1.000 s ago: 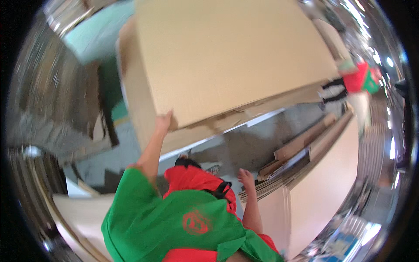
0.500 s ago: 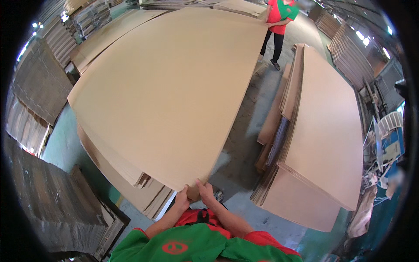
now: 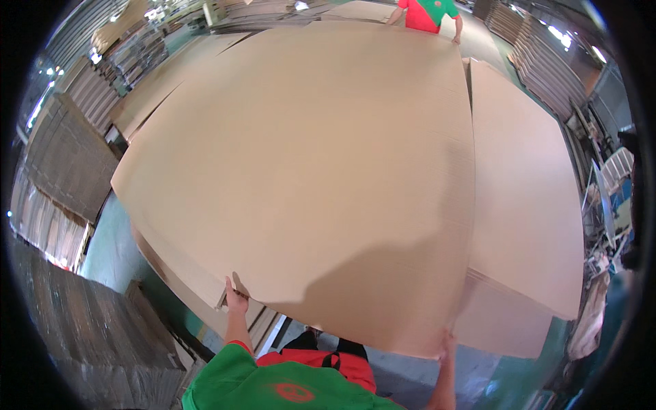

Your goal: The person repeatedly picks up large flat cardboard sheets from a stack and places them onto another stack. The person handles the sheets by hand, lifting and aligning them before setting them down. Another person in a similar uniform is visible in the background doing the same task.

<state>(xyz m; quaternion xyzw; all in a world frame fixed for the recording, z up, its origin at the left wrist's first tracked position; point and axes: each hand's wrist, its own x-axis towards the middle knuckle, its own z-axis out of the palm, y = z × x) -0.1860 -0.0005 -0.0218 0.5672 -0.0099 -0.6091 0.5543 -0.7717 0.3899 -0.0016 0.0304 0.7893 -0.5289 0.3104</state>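
A very large tan cardboard sheet (image 3: 328, 157) spans the middle of the view, its near edge in front of my body. At that edge, left of centre, my left hand (image 3: 236, 301) is closed on the sheet, with a digit stretched over its top face. My right hand (image 3: 447, 347) grips the near right corner, most of its fingers hidden. My hands are far apart. At the far right corner a co-worker's hand (image 3: 456, 39) touches the sheet's edge. Under the sheet's near left side a stack of cardboard (image 3: 181, 273) shows.
A second stack of cardboard sheets (image 3: 526, 184) stands at the right, partly under the sheet's right edge. Dark wrapped stacks (image 3: 82, 314) line the left. A white chair (image 3: 618, 167) and clutter are at the far right. The co-worker (image 3: 430, 15) stands at the far end.
My hands were close together at the near corner; now they are spread apart. The sheet's right edge has swung right, over the gap to the right stack. The co-worker's hand has moved right too.
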